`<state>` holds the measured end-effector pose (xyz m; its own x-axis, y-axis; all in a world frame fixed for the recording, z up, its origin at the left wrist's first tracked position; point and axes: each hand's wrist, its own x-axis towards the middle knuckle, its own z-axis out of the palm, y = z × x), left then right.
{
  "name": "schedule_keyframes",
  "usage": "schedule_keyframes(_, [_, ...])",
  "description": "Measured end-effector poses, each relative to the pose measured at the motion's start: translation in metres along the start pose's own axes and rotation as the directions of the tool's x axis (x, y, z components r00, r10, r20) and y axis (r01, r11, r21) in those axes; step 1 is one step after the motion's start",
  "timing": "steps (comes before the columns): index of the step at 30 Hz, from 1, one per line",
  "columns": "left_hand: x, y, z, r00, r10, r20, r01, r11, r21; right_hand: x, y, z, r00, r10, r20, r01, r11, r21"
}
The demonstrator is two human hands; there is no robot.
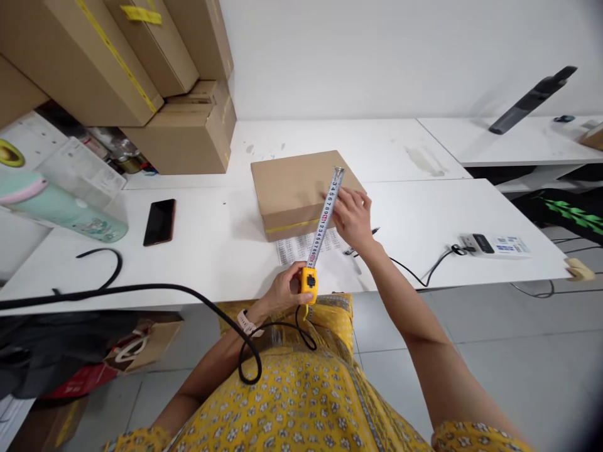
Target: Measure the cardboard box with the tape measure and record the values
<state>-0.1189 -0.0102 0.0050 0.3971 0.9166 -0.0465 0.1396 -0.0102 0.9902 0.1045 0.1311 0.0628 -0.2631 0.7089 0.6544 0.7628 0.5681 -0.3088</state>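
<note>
My left hand (287,290) is closed around the yellow case of a tape measure (309,284), low at the table's front edge. Its metal blade (321,226) is drawn out and slants up over a closed cardboard box (294,188), with the hook end free above the top. Beside the blade is my right hand (353,216), fingers loosely bent and slightly apart. The fingertips pass behind the blade, and whether they touch it or the box is unclear. A printed sheet (287,251) lies partly under the box, and a dark pen-like thing (375,231) shows by my right wrist.
Stacked cardboard boxes (188,135) stand at the back left. A phone (159,223) and a mint bottle (70,210) are on the left. A black cable (188,287) loops across the front. To the right are a small device (478,243) and a dark handheld appliance (530,100).
</note>
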Motion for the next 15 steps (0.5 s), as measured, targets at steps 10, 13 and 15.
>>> schedule_keyframes(10, [-0.027,0.019,0.006,0.977,0.021,0.211,-0.087,0.947,0.310,-0.024,-0.030,-0.080,0.828,0.553,-0.093,-0.320,0.603,0.731])
schedule_keyframes(13, [-0.032,0.019,0.007,0.980,0.043,0.196,-0.102,0.948,0.301,-0.047,-0.042,-0.082,0.796,0.599,-0.090,-0.358,0.585,0.728])
schedule_keyframes(15, [-0.036,0.019,0.007,0.992,0.027,0.120,-0.058,0.962,0.268,-0.065,-0.055,-0.075,0.813,0.581,-0.040,-0.388,0.592,0.707])
